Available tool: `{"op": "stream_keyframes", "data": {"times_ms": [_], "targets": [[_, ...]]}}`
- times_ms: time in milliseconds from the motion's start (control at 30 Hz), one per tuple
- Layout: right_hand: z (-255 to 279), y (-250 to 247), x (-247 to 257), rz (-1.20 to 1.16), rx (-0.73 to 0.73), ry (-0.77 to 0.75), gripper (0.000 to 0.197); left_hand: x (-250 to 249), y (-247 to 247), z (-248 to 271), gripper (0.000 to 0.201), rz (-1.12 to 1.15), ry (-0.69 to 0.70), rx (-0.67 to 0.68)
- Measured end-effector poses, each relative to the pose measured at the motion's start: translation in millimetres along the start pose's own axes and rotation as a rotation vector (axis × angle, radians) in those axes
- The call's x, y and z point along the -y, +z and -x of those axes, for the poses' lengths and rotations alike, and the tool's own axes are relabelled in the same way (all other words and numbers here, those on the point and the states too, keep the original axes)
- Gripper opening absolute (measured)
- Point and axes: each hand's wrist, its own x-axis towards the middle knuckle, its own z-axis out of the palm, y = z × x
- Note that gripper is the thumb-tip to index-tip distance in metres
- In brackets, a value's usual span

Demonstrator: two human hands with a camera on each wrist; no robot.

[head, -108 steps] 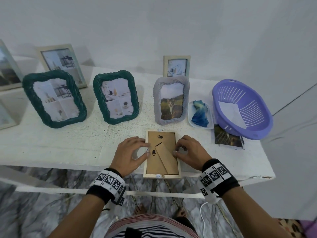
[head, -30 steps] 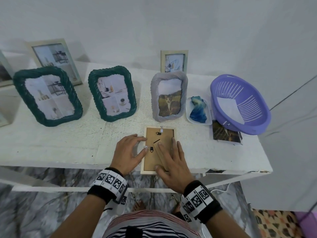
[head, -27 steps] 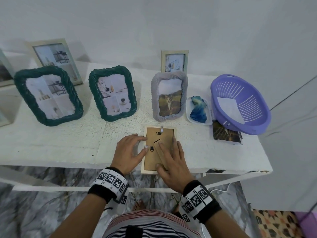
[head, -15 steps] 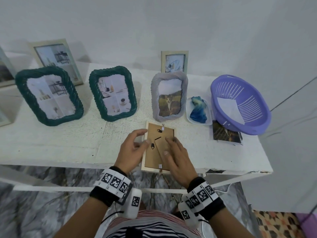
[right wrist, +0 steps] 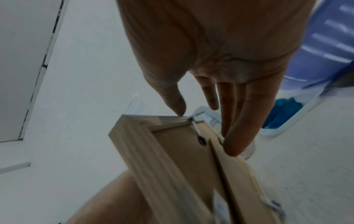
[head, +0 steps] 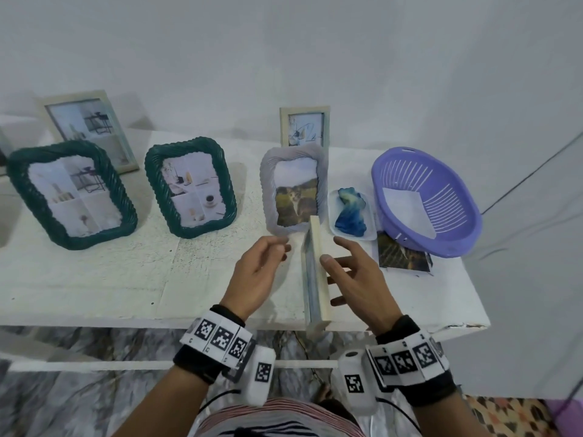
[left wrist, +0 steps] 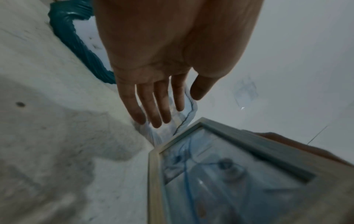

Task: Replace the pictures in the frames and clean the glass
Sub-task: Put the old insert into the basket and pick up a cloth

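A small light-wood picture frame (head: 315,272) stands tipped up on its long edge over the table's front edge. My right hand (head: 342,268) holds it, thumb on the upper rim and fingers (right wrist: 235,133) laid against the brown backboard (right wrist: 184,153) with its stand. The glass front (left wrist: 220,174) faces left. My left hand (head: 268,257) hovers just left of the frame, fingers (left wrist: 151,109) straight and touching nothing. A blue cloth (head: 350,212) lies in a white tray. A dark photo print (head: 403,257) lies flat beside it.
Behind the hands stands a grey frame with a cat picture (head: 295,190). Two green woven frames (head: 189,190) (head: 72,197) stand to the left, two pale frames (head: 304,126) (head: 91,130) at the wall. A purple basket (head: 454,190) holding paper sits right. The table edge (head: 220,323) is near.
The frame lay face down under both hands; now it is tipped up on its edge in my right hand. My left hand has let go and moved slightly left.
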Motion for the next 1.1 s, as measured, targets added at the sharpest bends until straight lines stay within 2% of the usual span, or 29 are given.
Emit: {"op": "stream_keyframes", "data": {"times_ms": [67, 167, 267, 367, 567, 667, 767, 833, 1000, 1100], "targets": [[-1, -11, -3, -0.069, -0.011, 0.025, 0.042, 16, 5, -5, 0.02, -0.096, -0.058, 0.018], [-1, -23, -7, -0.193, 0.033, 0.057, 0.036, 24, 16, -5, 0.028, -0.184, -0.113, 0.059], [-4, -31, -13, -0.156, 0.063, 0.044, 0.039, 25, 27, -6, 0.028, -0.202, -0.13, 0.064], [-11, -37, -24, -0.089, 0.018, 0.009, 0.037, 28, 36, -9, 0.022, -0.154, -0.182, 0.052], [-20, -44, -35, -0.333, 0.064, 0.108, 0.031, 21, 40, -12, 0.03, 0.035, -0.251, 0.026], [-27, -42, -34, -0.463, 0.095, 0.164, 0.031, 17, 37, -13, 0.032, 0.162, -0.229, -0.059], [-36, -40, -27, -0.445, 0.17, 0.166, 0.028, 12, 31, -13, 0.034, 0.231, -0.157, -0.148], [-49, -37, -22, -0.291, 0.164, 0.113, 0.027, 10, 27, -13, 0.034, 0.265, -0.122, -0.177], [-105, -31, -15, 0.557, -0.138, -0.31, 0.036, 20, 8, -13, 0.033, 0.205, -0.043, -0.255], [-139, -29, -13, 0.886, -0.236, -0.329, 0.041, 20, 0, -10, 0.033, 0.182, -0.024, -0.286]]}}
